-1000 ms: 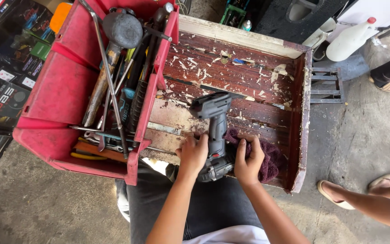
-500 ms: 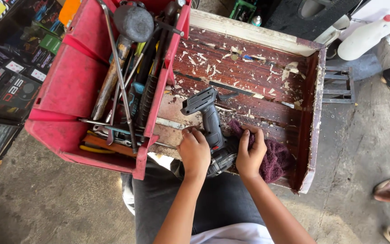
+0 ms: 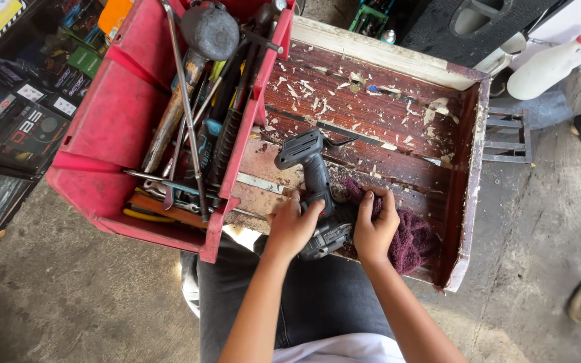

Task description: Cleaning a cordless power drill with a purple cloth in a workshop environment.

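1. A red plastic tool crate sits at the left, partly over the worn wooden tray; it is packed with long metal rods, a hammer, pliers and other hand tools
2. The wooden tray holds pale wood shavings scattered over its boards, a maroon cloth near its front right corner, and the cordless drill
3. The drill lies in the tray near its front edge, its long axis running from the person up and away, head end pointing left-upward, battery end toward the person
4. The left hand is clasped round the drill's lower grip; the right hand presses fingers on the drill's base and the cloth
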